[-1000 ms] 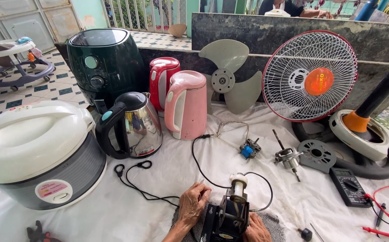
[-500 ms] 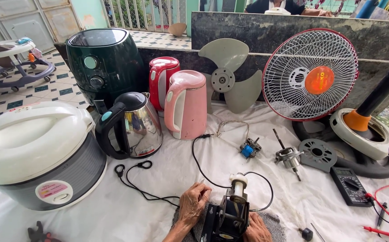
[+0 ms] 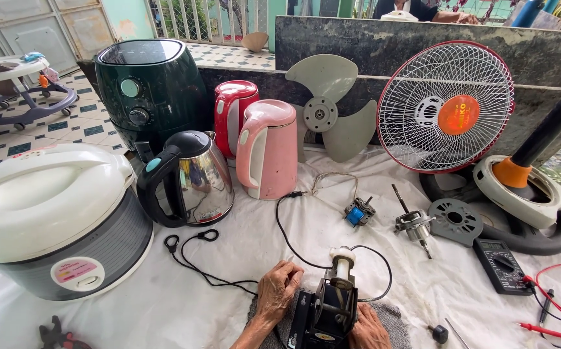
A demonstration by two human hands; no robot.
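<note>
A black fan motor (image 3: 329, 309) with a white shaft end stands on a grey cloth (image 3: 396, 322) at the near edge of the white-covered table (image 3: 228, 271). My left hand (image 3: 278, 289) rests with curled fingers against the motor's left side. My right hand (image 3: 367, 327) presses against its lower right side, partly cut off by the frame edge. A black cord (image 3: 287, 239) runs from the motor toward the pink kettle.
Behind stand a white rice cooker (image 3: 48, 216), steel kettle (image 3: 193, 181), pink kettle (image 3: 270, 150), red kettle (image 3: 232, 113) and dark air fryer (image 3: 148, 90). A fan blade (image 3: 329, 110), fan grille (image 3: 445, 106), fan base (image 3: 519, 194), small motors (image 3: 413, 223), multimeter (image 3: 501, 265) and screwdriver (image 3: 438, 333) lie right.
</note>
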